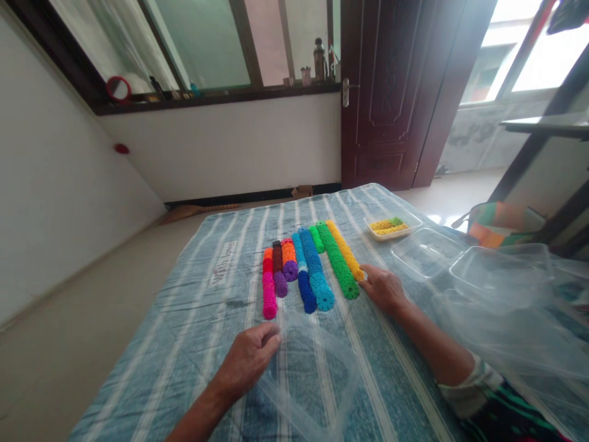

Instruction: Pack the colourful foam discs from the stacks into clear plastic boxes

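Note:
Notched plastic discs lie on the striped cloth in several long rolls, side by side: pink and red, brown and purple, orange and purple, light and dark blue, green and yellow. My right hand is closed at the near end of the yellow roll, its fingertips pressed on the last discs. Nearer to me, my left hand grips the edge of a clear rectangular plastic box, tilted over the cloth. Through its see-through walls the stripes show; its inside looks bare.
At right on the cloth stands a clear box with yellow and green discs inside. Near it lie a clear lid and more clear boxes. A dark red door and a windowsill with small items are behind.

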{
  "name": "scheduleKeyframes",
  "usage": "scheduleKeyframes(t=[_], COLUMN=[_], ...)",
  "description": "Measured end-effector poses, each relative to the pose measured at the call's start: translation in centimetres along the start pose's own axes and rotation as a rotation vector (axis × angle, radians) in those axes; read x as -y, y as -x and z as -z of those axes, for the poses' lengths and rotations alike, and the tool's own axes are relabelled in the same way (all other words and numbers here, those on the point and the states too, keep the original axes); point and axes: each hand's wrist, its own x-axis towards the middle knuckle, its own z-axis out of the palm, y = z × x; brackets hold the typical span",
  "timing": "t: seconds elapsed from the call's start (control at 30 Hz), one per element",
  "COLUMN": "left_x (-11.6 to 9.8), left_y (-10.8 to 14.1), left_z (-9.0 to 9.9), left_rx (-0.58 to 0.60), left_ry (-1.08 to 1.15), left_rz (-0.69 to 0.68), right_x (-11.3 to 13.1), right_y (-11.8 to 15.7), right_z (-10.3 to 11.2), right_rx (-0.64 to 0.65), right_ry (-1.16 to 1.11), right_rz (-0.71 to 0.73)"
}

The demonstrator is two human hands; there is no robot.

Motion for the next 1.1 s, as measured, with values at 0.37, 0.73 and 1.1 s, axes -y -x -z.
scheduleKeyframes(t=[0.37, 0.73, 1.1], left_x=[-0.08, 0.18, 0.52], left_y=[0.13, 0.17, 0.21], left_z=[-0.17, -0.34, -0.58], left_rx=[-0.008, -0.001, -0.018], left_ry=[-0.014, -0.029, -0.055], left_rz=[-0.024, -0.03, -0.042], right_x=[-0.09, -0.13, -0.23], right_y=[0.16, 0.23, 0.18], right_z=[-0.34, -0.43, -0.65], right_rx=[-0.013, -0.029, -0.02], right_ry=[0.019, 0.025, 0.037], right_rz=[0.006, 0.024, 0.019])
